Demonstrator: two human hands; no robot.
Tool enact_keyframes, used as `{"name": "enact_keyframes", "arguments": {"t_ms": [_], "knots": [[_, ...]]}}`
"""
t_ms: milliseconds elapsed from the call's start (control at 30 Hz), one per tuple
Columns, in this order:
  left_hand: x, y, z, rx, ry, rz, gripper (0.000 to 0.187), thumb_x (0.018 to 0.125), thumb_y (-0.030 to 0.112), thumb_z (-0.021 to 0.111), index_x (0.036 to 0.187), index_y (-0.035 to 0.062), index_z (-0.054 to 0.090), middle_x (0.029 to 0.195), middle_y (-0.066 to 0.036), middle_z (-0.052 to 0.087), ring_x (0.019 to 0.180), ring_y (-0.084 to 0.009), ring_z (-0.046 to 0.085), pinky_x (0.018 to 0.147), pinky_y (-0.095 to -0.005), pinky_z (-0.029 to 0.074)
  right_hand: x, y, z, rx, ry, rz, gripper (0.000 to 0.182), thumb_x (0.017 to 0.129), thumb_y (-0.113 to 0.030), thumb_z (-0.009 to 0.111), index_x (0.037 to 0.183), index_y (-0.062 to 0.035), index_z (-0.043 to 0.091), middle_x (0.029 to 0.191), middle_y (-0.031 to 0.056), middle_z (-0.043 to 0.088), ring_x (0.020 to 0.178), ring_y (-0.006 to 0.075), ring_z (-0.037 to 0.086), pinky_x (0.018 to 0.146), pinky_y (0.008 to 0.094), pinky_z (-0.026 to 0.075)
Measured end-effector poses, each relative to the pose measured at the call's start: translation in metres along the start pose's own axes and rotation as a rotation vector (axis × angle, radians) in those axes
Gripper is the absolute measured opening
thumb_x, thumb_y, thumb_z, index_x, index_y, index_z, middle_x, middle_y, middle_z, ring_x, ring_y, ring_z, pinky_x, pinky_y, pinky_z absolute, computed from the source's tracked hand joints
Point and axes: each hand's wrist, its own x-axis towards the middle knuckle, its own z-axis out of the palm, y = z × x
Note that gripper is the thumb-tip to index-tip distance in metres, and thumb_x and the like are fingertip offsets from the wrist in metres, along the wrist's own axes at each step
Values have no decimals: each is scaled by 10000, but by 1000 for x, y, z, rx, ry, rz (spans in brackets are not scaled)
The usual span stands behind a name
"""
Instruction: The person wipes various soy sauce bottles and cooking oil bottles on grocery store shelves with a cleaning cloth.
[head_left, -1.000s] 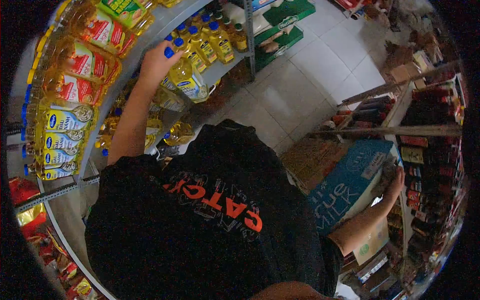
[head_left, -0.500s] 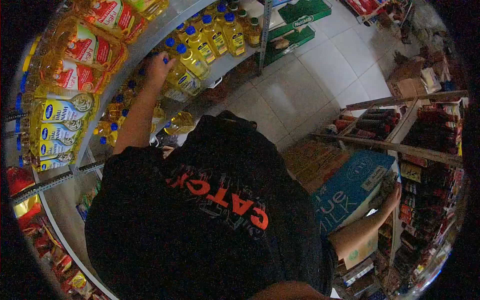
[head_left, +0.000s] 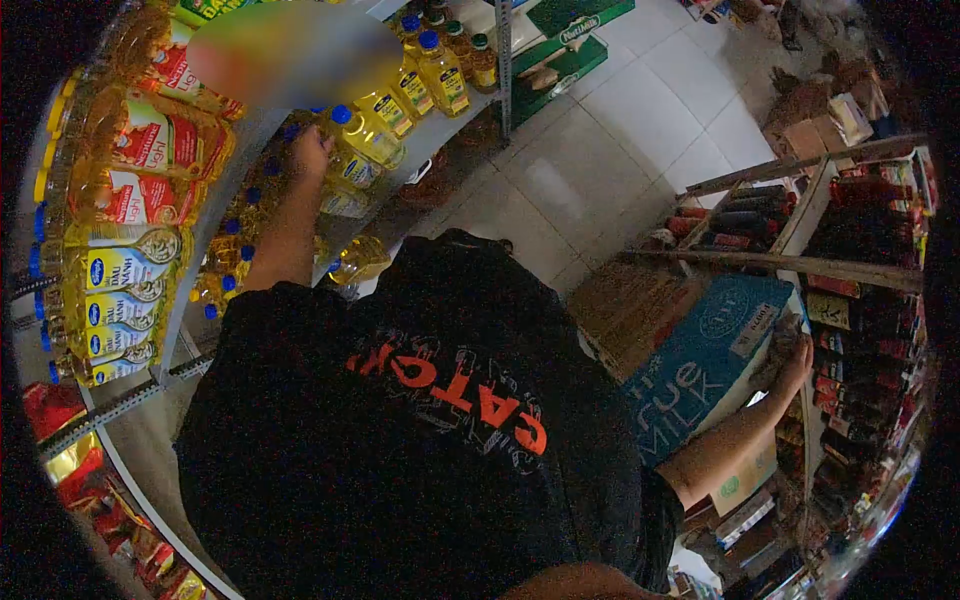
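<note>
My left hand point(head_left: 312, 152) reaches up into a row of cooking oil bottles on the metal shelf. Its fingers look closed around the neck of a blue-capped oil bottle point(head_left: 292, 132), mostly hidden by the hand and dim light. Right beside it stands another clear yellow oil bottle point(head_left: 368, 138) with a blue cap. On the other side, my right hand point(head_left: 800, 362) lies at the far edge of a blue milk carton point(head_left: 700, 365), near a wooden shelf post. Its fingers are too dark to show whether they grip anything.
Large oil bottles with red labels point(head_left: 150, 140) fill the upper shelf at left. A metal upright point(head_left: 504, 70) ends the bottle row. Green racks point(head_left: 560, 75) stand beyond it on the tiled floor point(head_left: 555, 190). Wooden shelving point(head_left: 850, 270) with dark bottles lines the right.
My left hand has shifted slightly down and left in view, among the bottle caps. The whole view has turned a little. My right hand remains by the carton.
</note>
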Motion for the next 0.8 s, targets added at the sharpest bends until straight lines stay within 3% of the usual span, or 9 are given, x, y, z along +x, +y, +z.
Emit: {"name": "enact_keyframes", "arguments": {"t_ms": [167, 233, 333, 433, 533, 667, 700, 733, 800], "knots": [[20, -41, 65, -215, 107, -3, 378, 820, 297, 573, 1067, 16, 523, 979, -204, 585, 897, -376, 561, 788, -449, 451, 9, 11, 1, -44, 88, 39, 480, 877, -364, 484, 1203, -12, 470, 1143, 134, 524, 997, 252, 517, 810, 375, 430], [7, 18, -7, -42, 19, 20, 387, 820, 289, 556, 1093, 19, 512, 983, -214, 580, 904, -386, 552, 794, -453, 446, 5, 11, -7, 3, -38, -17, 499, 888, -368, 463, 1233, -8, 448, 1182, 147, 509, 1020, 251, 517, 837, 364, 418], [23, 48, -30, -133, 192, 144, 394, 809, 260, 537, 1128, 32, 497, 993, -223, 575, 930, -391, 542, 802, -455, 441, -21, -27, 21, 107, 154, 131, 503, 885, -375, 466, 1230, -10, 451, 1164, 146, 520, 1005, 257, 525, 832, 362, 434], [27, 115, -66, -356, 190, 203, 389, 795, 222, 535, 1139, 46, 491, 1073, -233, 540, 982, -394, 517, 815, -457, 432, 1, -6, 1, -23, 69, 29, 502, 881, -417, 429, 1228, -57, 468, 1192, 129, 508, 1076, 268, 499, 832, 404, 432], [49, 170, -64, -349, 174, 334, 427, 791, 236, 550, 1169, 55, 469, 1156, -237, 493, 1021, -392, 497, 837, -457, 424, 0, -11, 0, 10, -70, 144, 481, 902, -388, 377, 1208, -32, 479, 1178, 140, 515, 1072, 252, 502, 864, 371, 408], [100, 215, -9, -207, 95, 419, 519, 779, 281, 589, 1223, 62, 432, 1215, -236, 451, 1058, -381, 484, 866, -438, 422, 3, -13, -8, -392, -228, -124, 437, 913, -316, 365, 1205, -11, 478, 1202, 138, 505, 1077, 251, 488, 908, 335, 375], [107, 222, -3, -110, 79, 431, 544, 775, 298, 601, 1234, 65, 425, 1213, -233, 457, 1059, -373, 490, 868, -429, 425, -16, -35, 16, -107, 49, 107, 453, 898, -317, 410, 1219, -2, 467, 1222, 130, 491, 1101, 242, 468, 930, 328, 353], [114, 234, -16, -247, -300, 279, 571, 763, 336, 619, 1231, 65, 435, 1161, -228, 505, 1034, -357, 518, 858, -422, 432, -40, -69, 58, 202, 338, 313, 477, 883, -319, 454, 1232, 7, 456, 1242, 122, 477, 1125, 233, 447, 952, 320, 331], [158, 230, 51, -194, -134, 460, 586, 755, 390, 615, 1199, 39, 463, 1106, -206, 551, 999, -346, 541, 834, -413, 442, -56, -91, 74, 81, 304, 250, 452, 857, -353, 486, 1158, -17, 513, 1137, 117, 532, 1007, 233, 498, 866, 342, 379]]}}
